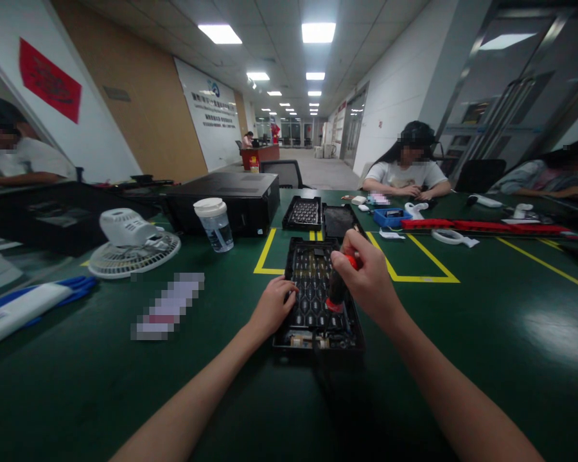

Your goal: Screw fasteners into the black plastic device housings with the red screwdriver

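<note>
In front of me on the green table lies a black rectangular case [316, 346] with rows of dark cells inside and some small parts along its near end. My left hand [273, 305] grips its left edge, fingers curled over the rim. A screwdriver [336, 292] with a black and red handle is in my right hand [370, 274], whose fingers wrap round its top. It points down at the near part of the case, its tip hard to make out against the dark parts.
Beyond stand two more black trays [302, 213]. To the left are a lidded cup [214, 224], a large black box [226, 199], a white fan [133, 247] and blue gloves [72, 289]. A blue bin [390, 218] and a red strip [481, 227] lie right, near seated people.
</note>
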